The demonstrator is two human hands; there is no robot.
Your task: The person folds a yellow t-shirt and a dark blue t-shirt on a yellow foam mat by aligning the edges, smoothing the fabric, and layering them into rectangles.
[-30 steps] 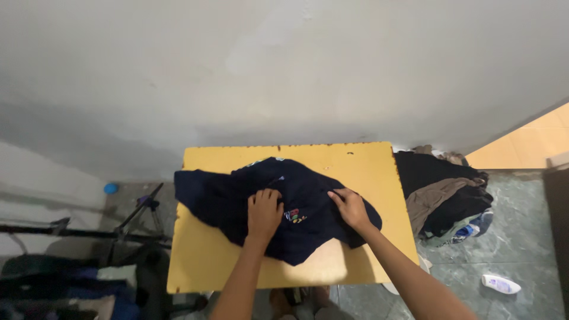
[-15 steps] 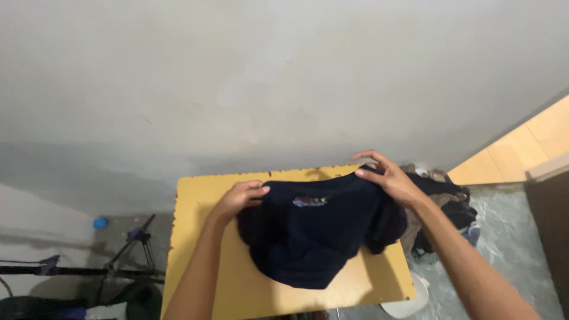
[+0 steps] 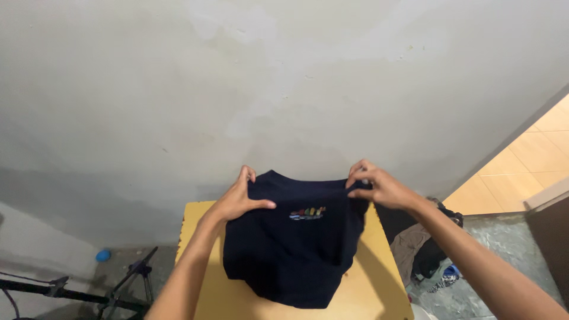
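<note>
Holding one dark navy shirt above the yellow tabletop, hem draped on it. Left hand pinches one upper corner, right hand the other. We judge equal corner height keeps it straight. Beyond: grey wall.

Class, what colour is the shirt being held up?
Dark navy shirt with a small multicoloured print; head view.

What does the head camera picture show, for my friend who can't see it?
Two bare hands hold up a dark navy shirt by its top edge, the left hand at one corner and the right hand at the other, above a yellow table. The shirt has a small colourful patch on it. Behind is a pale wall, and a heap of clothes lies on the floor to the right.
</note>
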